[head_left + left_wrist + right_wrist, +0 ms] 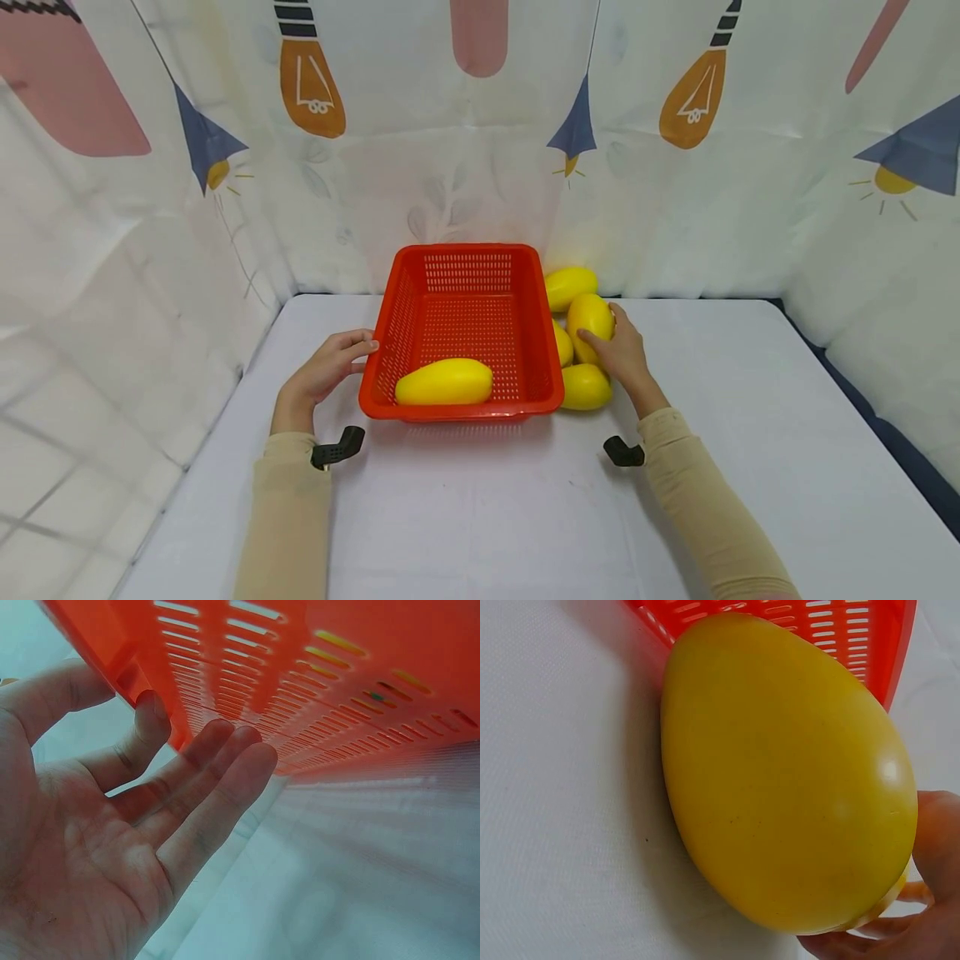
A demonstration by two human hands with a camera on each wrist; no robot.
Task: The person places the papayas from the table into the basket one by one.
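A red plastic basket stands tilted toward the viewer, with one long yellow mango lying along its near side. My left hand is at the basket's left side, its fingertips right at the rim; from the left wrist view, loosely extended fingers lie against the slotted wall. To the right of the basket, my right hand grips a smooth yellow mango, thumb on its near side and fingers round its right. A nearer mango fills most of the right wrist view, below that hand.
Another mango lies behind the gripped one, and one more is partly hidden by the basket's right wall. A white-covered table bears everything. Patterned white curtains rise at the back and both sides.
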